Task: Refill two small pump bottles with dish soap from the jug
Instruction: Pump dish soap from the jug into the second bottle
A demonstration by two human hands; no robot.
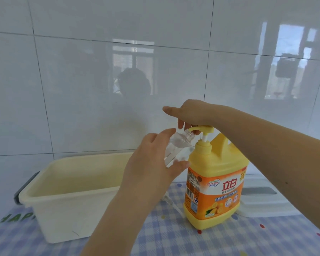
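White tile wall, checked cloth (pixel 174 237) w/ jug (pixel 213 183); left hand (pixel 151 163) gripping clear bottle (pixel 175 146), right hand (pixel 190 113) flat on pump (pixel 203 128).

cream plastic bin (pixel 67 196): left half of table, open top, dark grey handle at its left end | blue-checked tablecloth (pixel 174 241): covers table | white lid-like tray (pixel 262 202): right edge, flat | white tiled wall (pixel 81 80): behind

Bin (pixel 67 196) blocks left; lid (pixel 262 202) right of jug (pixel 212 185).
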